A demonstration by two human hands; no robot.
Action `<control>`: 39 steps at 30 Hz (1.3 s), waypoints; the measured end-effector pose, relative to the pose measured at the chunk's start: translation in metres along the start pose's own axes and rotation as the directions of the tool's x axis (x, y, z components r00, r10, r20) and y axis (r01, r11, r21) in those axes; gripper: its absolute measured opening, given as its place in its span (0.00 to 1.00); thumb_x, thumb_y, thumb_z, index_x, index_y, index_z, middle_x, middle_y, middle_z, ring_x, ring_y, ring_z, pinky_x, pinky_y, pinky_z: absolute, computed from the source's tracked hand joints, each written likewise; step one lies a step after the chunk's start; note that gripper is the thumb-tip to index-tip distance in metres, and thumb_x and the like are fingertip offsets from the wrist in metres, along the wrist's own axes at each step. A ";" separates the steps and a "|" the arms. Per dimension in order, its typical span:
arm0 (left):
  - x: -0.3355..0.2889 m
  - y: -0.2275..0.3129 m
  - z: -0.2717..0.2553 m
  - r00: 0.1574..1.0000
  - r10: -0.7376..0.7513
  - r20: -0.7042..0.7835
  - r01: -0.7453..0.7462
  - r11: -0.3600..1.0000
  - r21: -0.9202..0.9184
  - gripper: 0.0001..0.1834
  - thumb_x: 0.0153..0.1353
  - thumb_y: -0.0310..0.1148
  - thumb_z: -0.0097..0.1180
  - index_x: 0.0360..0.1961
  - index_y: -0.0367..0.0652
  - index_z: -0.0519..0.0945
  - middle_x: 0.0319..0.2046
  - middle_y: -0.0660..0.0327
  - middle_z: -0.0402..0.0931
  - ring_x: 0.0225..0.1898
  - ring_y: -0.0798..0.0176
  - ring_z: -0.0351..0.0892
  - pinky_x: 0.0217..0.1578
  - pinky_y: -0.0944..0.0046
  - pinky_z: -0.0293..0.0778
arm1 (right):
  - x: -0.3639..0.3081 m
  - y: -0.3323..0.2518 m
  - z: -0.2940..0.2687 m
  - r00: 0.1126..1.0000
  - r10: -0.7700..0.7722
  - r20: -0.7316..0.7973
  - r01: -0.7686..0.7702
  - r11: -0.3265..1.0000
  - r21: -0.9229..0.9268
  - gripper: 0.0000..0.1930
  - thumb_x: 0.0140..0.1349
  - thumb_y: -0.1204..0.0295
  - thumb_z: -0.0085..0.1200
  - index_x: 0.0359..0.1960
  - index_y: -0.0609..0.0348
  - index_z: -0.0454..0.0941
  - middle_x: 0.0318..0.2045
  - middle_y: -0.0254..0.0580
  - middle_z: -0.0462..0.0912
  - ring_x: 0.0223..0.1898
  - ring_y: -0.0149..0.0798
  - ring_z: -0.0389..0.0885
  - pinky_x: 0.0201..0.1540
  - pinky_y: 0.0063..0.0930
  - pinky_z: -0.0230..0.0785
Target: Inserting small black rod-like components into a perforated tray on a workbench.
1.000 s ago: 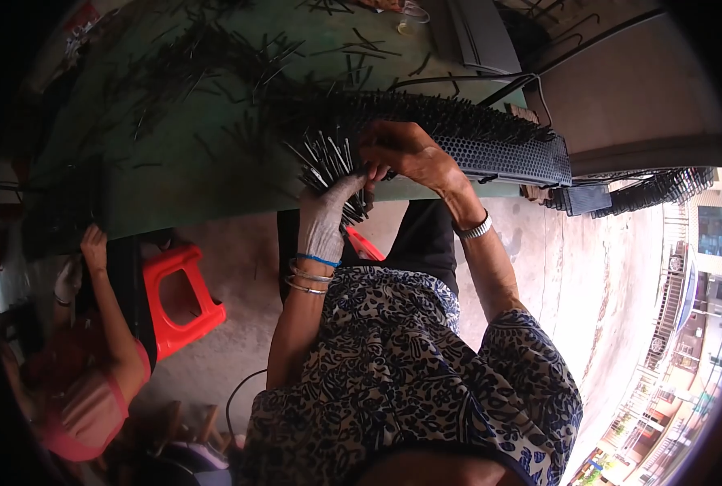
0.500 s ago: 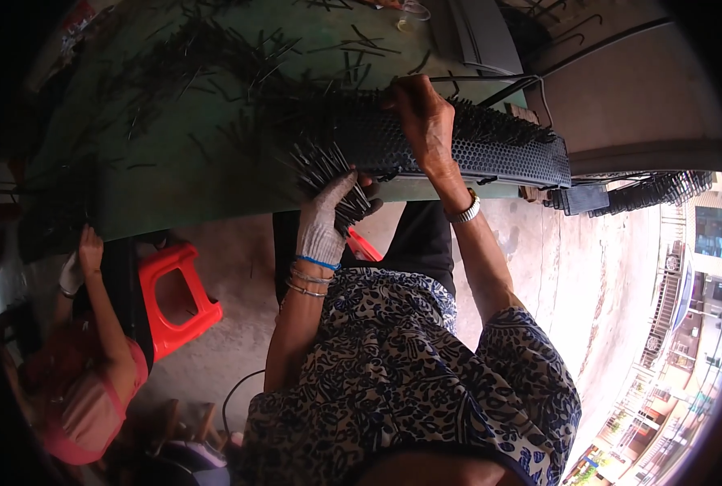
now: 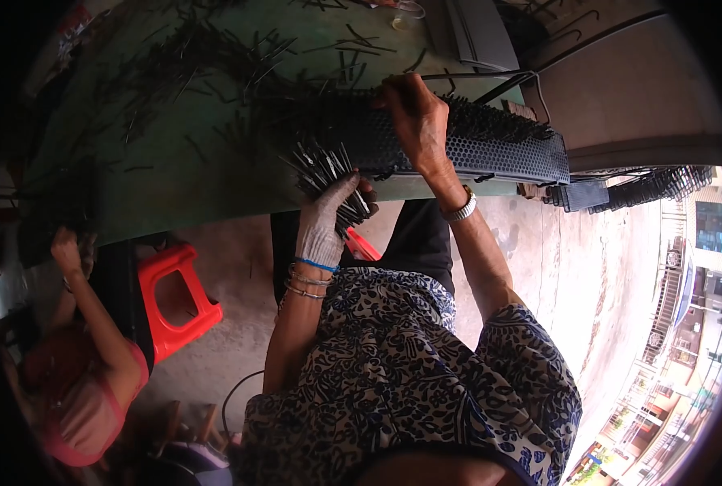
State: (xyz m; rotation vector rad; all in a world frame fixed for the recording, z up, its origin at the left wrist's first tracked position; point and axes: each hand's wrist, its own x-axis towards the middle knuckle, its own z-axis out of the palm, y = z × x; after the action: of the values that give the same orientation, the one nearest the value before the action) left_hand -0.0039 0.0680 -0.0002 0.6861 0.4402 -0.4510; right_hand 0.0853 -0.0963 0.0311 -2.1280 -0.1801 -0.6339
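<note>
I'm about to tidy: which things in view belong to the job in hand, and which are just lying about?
Seemingly in use:
bunch of dark rods in left grip
black perforated rack by right grip
similar scattered rods on green table

Apparently just lying about:
red stool
clear cup-like container

The left hand is wearing an off-white, blue-edged glove; its rods are showing black. Beside the right hand, a black rack is bearing a honeycomb pattern. Beyond both, the worktop is looking green; left of them, a stool is glowing red.
</note>
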 end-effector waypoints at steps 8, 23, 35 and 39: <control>-0.002 -0.002 -0.001 1.000 0.014 0.013 -0.014 1.000 0.001 0.06 0.59 0.25 0.59 0.36 0.33 0.79 0.26 0.54 0.80 0.25 0.61 0.82 0.26 0.63 0.82 | -0.005 0.004 0.004 1.000 0.012 -0.003 -0.012 0.998 0.058 0.04 0.63 0.77 0.54 0.38 0.63 0.75 0.29 0.43 0.85 0.33 0.34 0.86 0.35 0.23 0.75; 0.004 -0.005 -0.010 0.995 -0.040 0.087 0.035 0.998 0.051 0.08 0.62 0.29 0.58 0.40 0.38 0.78 0.28 0.57 0.79 0.30 0.60 0.81 0.32 0.59 0.82 | -0.006 0.011 0.007 0.970 -0.181 0.163 0.209 0.962 -0.174 0.09 0.58 0.74 0.58 0.41 0.56 0.82 0.39 0.45 0.78 0.37 0.47 0.81 0.39 0.33 0.75; 0.000 0.000 0.001 0.999 -0.028 0.027 0.026 0.998 0.049 0.07 0.59 0.26 0.60 0.35 0.33 0.81 0.25 0.55 0.81 0.23 0.61 0.82 0.25 0.65 0.80 | -0.021 -0.020 -0.017 0.843 0.227 0.487 -0.333 0.932 0.141 0.14 0.61 0.66 0.59 0.44 0.60 0.81 0.30 0.40 0.81 0.32 0.31 0.77 0.37 0.27 0.70; -0.003 0.005 0.010 0.996 -0.078 -0.034 0.083 0.975 0.206 0.07 0.58 0.24 0.60 0.36 0.31 0.81 0.26 0.53 0.82 0.23 0.60 0.82 0.24 0.66 0.79 | -0.029 -0.032 -0.028 0.699 0.170 0.695 -0.412 0.890 0.197 0.10 0.61 0.71 0.58 0.41 0.65 0.79 0.27 0.35 0.80 0.29 0.27 0.75 0.33 0.23 0.69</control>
State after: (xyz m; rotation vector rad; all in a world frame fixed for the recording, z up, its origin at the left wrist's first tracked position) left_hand -0.0014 0.0655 0.0115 0.8784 0.4499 -0.5704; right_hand 0.0387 -0.0967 0.0529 -1.8903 -0.2999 0.3649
